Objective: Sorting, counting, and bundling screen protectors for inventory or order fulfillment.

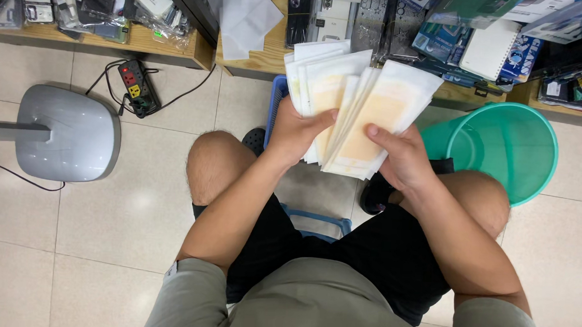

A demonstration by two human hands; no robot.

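Head view looks down on one seated person with two bare hands, both raised over the knees and holding one fanned stack of flat white packets [354, 104] with pale yellow panels; the exact count of packets cannot be told, since they overlap, but at least six edges show.

At the far left one grey oval lamp base [73, 133] stands on the tiled floor [108, 221], and just beyond it one black power strip [137, 86] with cables lies near the front edge of a wooden shelf [147, 42] that carries small boxed goods.

The left hand [298, 128] grips the left part of the fan: its thumb presses across the front of the packets and the fingers are wrapped behind, out of sight. The right hand [401, 154] pinches the lower right part, thumb on the front face, fingers curled underneath. The packets rise up and away from both hands, hiding part of a blue basket [277, 95] on the floor between the knees.

Behind the packets, one wooden worktop [269, 50] holds loose white sheets [244, 20], phone cases and boxes along its front edge. At the right, one green plastic bin [510, 152] stands just beside the right knee, below the worktop's edge.
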